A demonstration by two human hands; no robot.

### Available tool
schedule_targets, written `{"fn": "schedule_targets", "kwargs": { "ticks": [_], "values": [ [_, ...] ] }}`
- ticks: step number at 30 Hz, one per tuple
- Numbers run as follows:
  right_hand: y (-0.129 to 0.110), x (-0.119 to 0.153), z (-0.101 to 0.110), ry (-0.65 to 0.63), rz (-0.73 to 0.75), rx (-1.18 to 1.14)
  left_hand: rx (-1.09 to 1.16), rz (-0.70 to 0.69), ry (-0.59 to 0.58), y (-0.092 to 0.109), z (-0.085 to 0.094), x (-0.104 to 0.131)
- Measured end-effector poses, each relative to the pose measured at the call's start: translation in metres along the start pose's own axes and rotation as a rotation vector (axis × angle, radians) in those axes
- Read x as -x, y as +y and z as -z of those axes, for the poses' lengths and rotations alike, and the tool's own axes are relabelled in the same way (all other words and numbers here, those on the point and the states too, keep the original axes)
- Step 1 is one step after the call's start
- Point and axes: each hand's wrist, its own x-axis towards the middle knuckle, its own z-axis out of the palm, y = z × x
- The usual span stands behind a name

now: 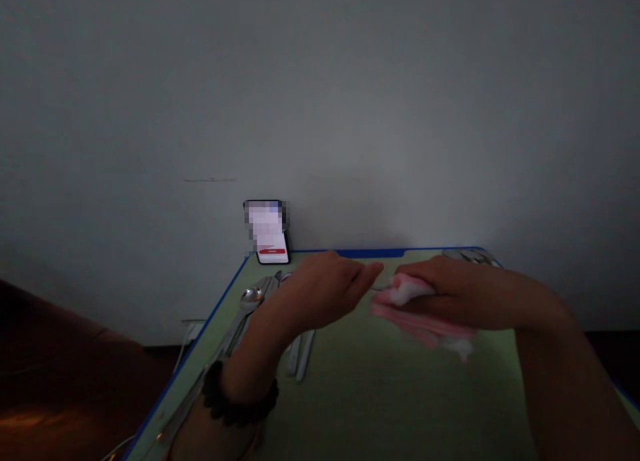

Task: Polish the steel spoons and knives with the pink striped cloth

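My right hand [435,284] is closed around a pink and white cloth [415,331], whose loose folds hang below the fingers, slightly blurred. A thin metal piece [377,289] pokes out of the cloth toward my left hand [333,284]; its kind is hidden. My left hand is curled above the table, with its fingertips pressed together close to that piece, and what they grip does not show. Below and beside the left forearm lie several pieces of cutlery, among them a spoon [251,296] and handles [301,361] pointing toward me.
The pale green table [390,401] has a blue edge and stands against a grey wall [400,114]. A lit phone [273,231] leans upright at the back left. More metal spoons [467,254] lie at the far right corner, partly behind my right hand. A white cable [180,354] hangs at the left.
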Motion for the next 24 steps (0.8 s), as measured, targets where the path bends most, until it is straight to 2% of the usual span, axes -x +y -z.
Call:
{"fn": "schedule_targets", "kwargs": {
  "ticks": [6, 11, 14, 16, 21, 24],
  "values": [
    [-0.006, 0.019, 0.015, -0.004, -0.042, -0.062, 0.203, 0.040, 0.075, -0.008, 0.018, 0.006],
    [-0.006, 0.027, 0.020, -0.022, -0.085, -0.109, 0.361, 0.103, -0.041, -0.017, 0.034, 0.023],
    [-0.005, 0.027, 0.021, -0.035, -0.058, -0.137, 0.354, 0.091, -0.073, -0.019, 0.041, 0.032],
    [-0.006, 0.026, 0.022, -0.035, -0.035, -0.113, 0.321, 0.074, -0.074, -0.015, 0.044, 0.033],
    [-0.010, 0.019, 0.021, -0.042, 0.000, -0.057, 0.289, -0.013, -0.195, 0.003, 0.044, 0.025],
    [-0.014, 0.013, 0.015, -0.066, 0.048, -0.074, 0.322, -0.038, -0.219, 0.010, 0.043, 0.021]
  ]
}}
